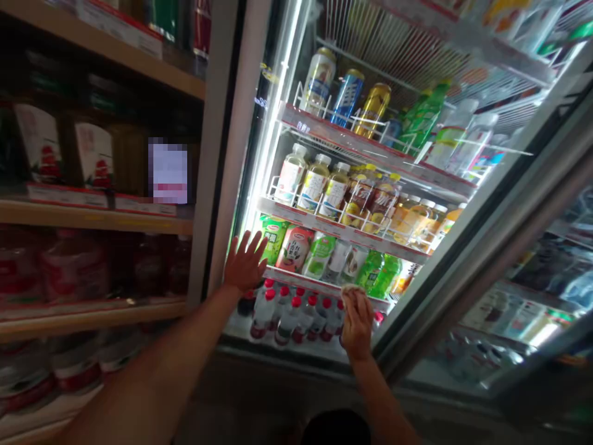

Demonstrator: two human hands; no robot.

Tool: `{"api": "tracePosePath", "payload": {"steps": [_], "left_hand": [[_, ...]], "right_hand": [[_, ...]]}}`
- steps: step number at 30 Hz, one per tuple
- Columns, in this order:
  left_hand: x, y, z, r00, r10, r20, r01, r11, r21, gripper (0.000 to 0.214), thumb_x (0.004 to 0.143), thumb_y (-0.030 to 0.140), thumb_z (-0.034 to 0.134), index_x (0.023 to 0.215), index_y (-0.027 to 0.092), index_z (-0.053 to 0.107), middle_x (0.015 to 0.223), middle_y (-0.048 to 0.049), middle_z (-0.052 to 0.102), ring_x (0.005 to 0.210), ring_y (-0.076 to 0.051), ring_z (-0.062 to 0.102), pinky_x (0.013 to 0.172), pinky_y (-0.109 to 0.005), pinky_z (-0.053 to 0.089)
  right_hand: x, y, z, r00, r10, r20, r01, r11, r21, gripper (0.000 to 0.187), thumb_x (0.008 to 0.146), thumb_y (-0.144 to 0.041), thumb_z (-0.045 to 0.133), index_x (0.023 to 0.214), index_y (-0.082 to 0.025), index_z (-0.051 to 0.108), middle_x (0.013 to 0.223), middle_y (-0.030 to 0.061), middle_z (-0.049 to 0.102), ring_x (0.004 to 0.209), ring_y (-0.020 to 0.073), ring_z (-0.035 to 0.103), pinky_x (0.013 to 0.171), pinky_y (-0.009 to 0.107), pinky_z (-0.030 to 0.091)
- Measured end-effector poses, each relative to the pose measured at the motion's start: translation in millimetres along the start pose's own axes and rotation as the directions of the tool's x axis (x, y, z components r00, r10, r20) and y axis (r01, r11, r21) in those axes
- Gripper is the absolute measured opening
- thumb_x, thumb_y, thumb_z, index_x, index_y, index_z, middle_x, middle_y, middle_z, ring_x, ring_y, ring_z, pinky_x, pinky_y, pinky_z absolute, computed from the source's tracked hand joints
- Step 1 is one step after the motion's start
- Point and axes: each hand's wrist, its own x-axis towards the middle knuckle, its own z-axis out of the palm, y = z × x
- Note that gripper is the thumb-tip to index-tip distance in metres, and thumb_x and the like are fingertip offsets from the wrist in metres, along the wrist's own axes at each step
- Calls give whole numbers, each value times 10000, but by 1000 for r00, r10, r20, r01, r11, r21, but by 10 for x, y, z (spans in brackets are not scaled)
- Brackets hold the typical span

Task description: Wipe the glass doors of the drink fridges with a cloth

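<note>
My left hand (244, 264) is spread flat with its fingers apart, at the left edge of a lit drinks fridge's glass door (262, 154). It is beside a green drink carton (273, 233) on a low shelf. My right hand (357, 322) is raised in front of the lower part of the door, its fingers bent over a pale cloth (352, 289). Only a small part of the cloth shows above the fingers. Behind that hand stand several clear bottles with red caps (295, 318) on the fridge floor.
Cans (346, 97), tea bottles (311, 184) and cartons fill the fridge shelves. At left, a wooden rack (102, 217) holds large bottles. A metal door frame (482, 241) slants along the right, with another fridge beyond. A dark round shape (336, 428) is at the bottom edge.
</note>
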Motion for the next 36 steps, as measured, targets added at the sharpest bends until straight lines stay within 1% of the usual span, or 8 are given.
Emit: {"api": "tracePosePath", "payload": {"steps": [7, 14, 16, 20, 25, 28, 33, 36], "left_hand": [[8, 2, -9, 999, 22, -45, -23, 1000, -1, 687, 971, 324, 478, 1598, 259, 205, 1598, -65, 374, 1560, -242, 109, 1289, -468, 81], [25, 19, -24, 997, 33, -66, -35, 999, -30, 702, 969, 307, 490, 1601, 254, 189, 1608, -67, 353, 1563, -235, 84, 1291, -467, 77], [38, 24, -36, 997, 41, -70, -41, 999, -5, 714, 969, 304, 486, 1605, 253, 165, 1611, -69, 348, 1564, -228, 73, 1291, -461, 77], [47, 35, -49, 997, 42, -60, -40, 999, 20, 719, 969, 306, 484, 1607, 241, 159, 1600, -82, 368, 1565, -222, 50, 1290, -458, 78], [24, 32, -27, 999, 20, -37, -20, 1000, 3, 692, 969, 318, 484, 1599, 246, 206, 1603, -78, 366, 1566, -225, 62, 1291, -454, 66], [-2, 16, -2, 1000, -11, 2, 11, 1000, -25, 658, 966, 333, 482, 1583, 259, 266, 1593, -72, 386, 1565, -234, 89, 1290, -469, 63], [-26, 11, 11, 992, -78, 95, 81, 996, -33, 589, 977, 374, 439, 1547, 251, 360, 1588, -73, 400, 1561, -267, 128, 1283, -520, 60], [-25, 20, 8, 993, -75, 92, 80, 996, -51, 578, 984, 384, 423, 1544, 253, 364, 1598, -62, 384, 1563, -260, 121, 1284, -519, 65]], "right_hand": [[459, 104, -26, 982, 136, -134, -136, 991, 10, 316, 963, -181, 579, 1262, -203, 679, 1309, 122, 653, 1252, 234, 594, 1053, 454, 505], [142, -65, 14, 987, 162, -14, -162, 986, 44, 272, 973, -222, 570, 1204, -178, 706, 1275, 145, 662, 1209, 233, 613, 1020, 457, 519], [274, 17, -29, 964, 262, -48, -256, 961, 101, 285, 971, -273, 577, 1205, -175, 706, 1256, 140, 665, 1194, 225, 620, 1022, 450, 529], [593, 269, -112, 848, 483, -219, -467, 875, 124, 391, 952, -412, 587, 1220, -149, 697, 1271, 157, 628, 1215, 242, 594, 1066, 466, 510], [82, 275, -102, 880, 457, -133, -459, 888, 14, 395, 969, -427, 535, 1213, -150, 676, 1273, 178, 611, 1228, 271, 554, 1071, 536, 464], [-147, 267, -117, 862, 500, -78, -498, 866, 47, 404, 949, -470, 547, 1165, -154, 677, 1202, 169, 617, 1185, 272, 555, 1046, 531, 465], [280, 514, -230, 757, 617, -215, -605, 786, 128, 464, 888, -507, 625, 1174, -143, 664, 1211, 156, 582, 1154, 254, 568, 1043, 465, 471], [278, 588, -252, 773, 588, -238, -586, 806, 85, 486, 904, -529, 596, 1181, -134, 653, 1202, 165, 589, 1167, 265, 556, 1064, 485, 447]]}}
